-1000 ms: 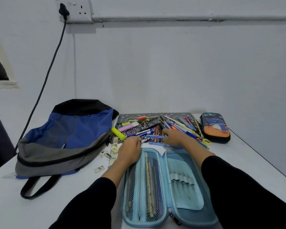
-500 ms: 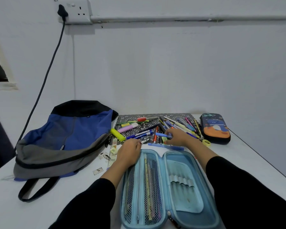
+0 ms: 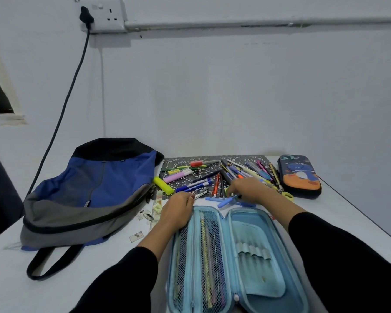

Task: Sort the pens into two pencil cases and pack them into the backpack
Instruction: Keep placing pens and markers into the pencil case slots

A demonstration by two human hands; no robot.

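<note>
Head view: the right hand (image 3: 250,190) curls its fingers down on a short blue pen (image 3: 225,202) just beyond the open light-blue zip pencil case (image 3: 257,229); the left hand (image 3: 178,212) rests on the case's far left corner, fingers bent, grip unclear. Best to lift the pen clear of its neighbours, then lay it lengthwise inside. The pen pile (image 3: 201,182) on the dark patterned mat (image 3: 183,161) crowds the reach; the blue-and-grey fabric backpack (image 3: 88,188) and closed dark cartoon-print case (image 3: 299,175) lie to either side

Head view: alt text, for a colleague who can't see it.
A person's right hand grips a blue pen beside scattered pens on a patterned mat; the left hand rests on an open light-blue pencil case. A blue backpack lies left, a closed dark pencil case right.
</note>
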